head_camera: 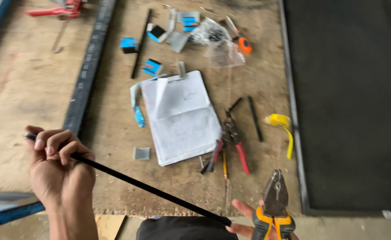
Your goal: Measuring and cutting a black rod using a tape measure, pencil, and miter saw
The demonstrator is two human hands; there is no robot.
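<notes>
My left hand point(60, 164) is closed around one end of a long thin black strip point(142, 186) that runs diagonally down to the right. My right hand point(249, 222), low at the frame's bottom edge, holds orange-handled combination pliers point(274, 200) with the jaws pointing up, and its fingers touch the strip's other end. Both hands hover above a worn wooden board point(40, 89).
On the board lie white folded paper sheets point(182, 118), red-handled snips point(235, 142), a yellow strip point(284, 129), an orange-handled tool point(241, 40), clear plastic bags point(217, 42), several blue-taped metal pieces point(151, 66) and a red clamp point(57, 10). A dark framed panel point(351, 102) is at right, a long dark bar point(89, 66) at left.
</notes>
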